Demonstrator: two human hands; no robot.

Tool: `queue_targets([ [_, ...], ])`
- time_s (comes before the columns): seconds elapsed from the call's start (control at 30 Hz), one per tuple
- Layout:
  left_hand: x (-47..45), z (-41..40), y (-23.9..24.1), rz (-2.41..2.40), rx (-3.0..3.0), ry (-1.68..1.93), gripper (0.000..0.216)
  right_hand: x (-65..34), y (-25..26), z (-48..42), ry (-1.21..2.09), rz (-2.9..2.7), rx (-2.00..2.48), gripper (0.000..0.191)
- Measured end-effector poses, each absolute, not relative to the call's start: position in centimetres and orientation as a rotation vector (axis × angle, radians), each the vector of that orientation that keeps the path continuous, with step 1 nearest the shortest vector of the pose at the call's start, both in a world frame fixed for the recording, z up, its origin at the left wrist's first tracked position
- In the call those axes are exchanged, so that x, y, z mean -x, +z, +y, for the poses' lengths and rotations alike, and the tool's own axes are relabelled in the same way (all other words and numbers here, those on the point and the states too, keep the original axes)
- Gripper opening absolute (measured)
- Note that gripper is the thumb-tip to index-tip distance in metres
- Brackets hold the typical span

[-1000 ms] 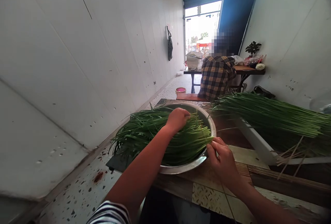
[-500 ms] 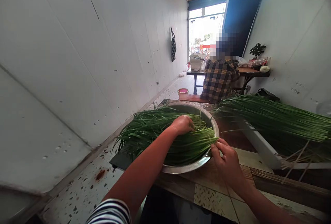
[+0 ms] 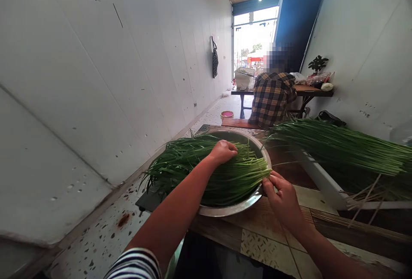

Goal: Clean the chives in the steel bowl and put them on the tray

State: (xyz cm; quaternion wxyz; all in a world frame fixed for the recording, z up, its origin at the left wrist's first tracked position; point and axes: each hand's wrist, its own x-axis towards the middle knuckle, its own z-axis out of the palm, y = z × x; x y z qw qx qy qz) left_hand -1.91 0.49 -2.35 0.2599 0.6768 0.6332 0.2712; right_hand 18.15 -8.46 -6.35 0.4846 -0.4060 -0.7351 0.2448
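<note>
A round metal basin (image 3: 215, 211) holds a thick heap of garlic chives (image 3: 180, 154), their leafy ends spilling over the left side and pale stems pointing right. My left hand (image 3: 223, 152) reaches across the heap, its fingers bent together on the stems near the back; the fingertips are partly hidden. At the basin's right rim my right hand (image 3: 280, 189) pinches the stem ends of some chives between thumb and fingers. Right of it, a large bundle of chives (image 3: 341, 144) lies over a white tray (image 3: 325, 182).
Thin bamboo sticks (image 3: 367, 201) jut over the tray's near corner. The basin stands on a patterned tabletop (image 3: 264, 244). Farther off, a person in a plaid shirt (image 3: 272, 98) sits on a bench (image 3: 236, 122) at another table (image 3: 313, 93). A white wall (image 3: 112, 77) runs along the left.
My left hand has shifted slightly left and up over the stems. The right hand keeps its pinch at the rim. The view has moved a little.
</note>
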Motion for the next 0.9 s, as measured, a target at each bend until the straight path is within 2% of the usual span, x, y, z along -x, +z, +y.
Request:
queue_targets([
  [0.5,2.6,0.5,-2.6,1.514,-1.728,0.722,0.022,-18.1,-6.1,-8.5,0.68,-1.731,1.006,0.036],
  [0.7,2.4,0.8,-3.1,1.71,-1.96,0.81,0.045,-18.1,-6.2,-8.5,0.661,-1.738,1.019,0.037],
  [0.8,1.9,0.5,-2.9,1.803,-2.24,0.748,0.03,-18.1,-6.2,-8.5,0.641,-1.747,1.009,0.036],
  [0.9,1.2,0.2,-2.7,1.875,-2.344,0.521,0.015,-18.1,-6.1,-8.5,0.638,-1.755,1.003,0.036],
])
